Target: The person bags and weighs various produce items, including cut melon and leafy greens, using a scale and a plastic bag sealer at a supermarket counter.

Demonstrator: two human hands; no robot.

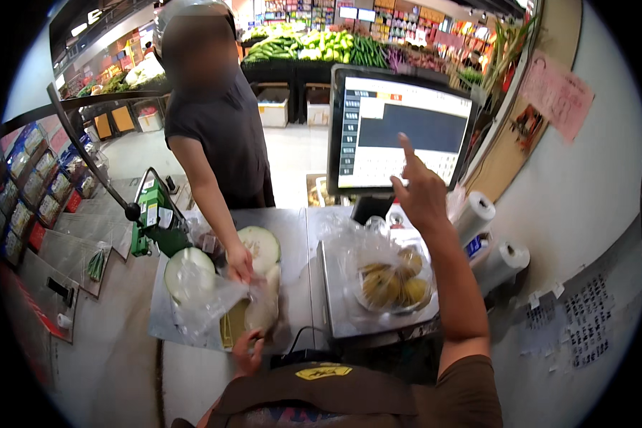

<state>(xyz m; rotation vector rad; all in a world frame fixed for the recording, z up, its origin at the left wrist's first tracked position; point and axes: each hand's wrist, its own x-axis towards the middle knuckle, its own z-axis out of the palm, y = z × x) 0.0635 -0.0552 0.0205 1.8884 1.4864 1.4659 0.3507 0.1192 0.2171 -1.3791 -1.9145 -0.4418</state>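
Observation:
My right hand [420,187] is raised before a touch screen [406,131], index finger extended and holding nothing; whether it touches the glass I cannot tell. Below it, a clear plastic bag of round yellow-brown fruit [388,286] rests on the metal plate of a scale [348,315]. My left hand [249,348] is low at the counter's near edge, fingers slightly curled, beside a pale long vegetable [263,305] in plastic. A person's hand [239,263] across the counter reaches to a clear bag [214,299]. Two cut pale-green melons [190,275] lie near that hand.
A person [219,134] stands across the steel counter [294,241]. A green bag-sealing device [158,219] stands at its left end. Plastic bag rolls [475,214] are at the right by the wall [583,214]. Farther back is a vegetable stand [321,48].

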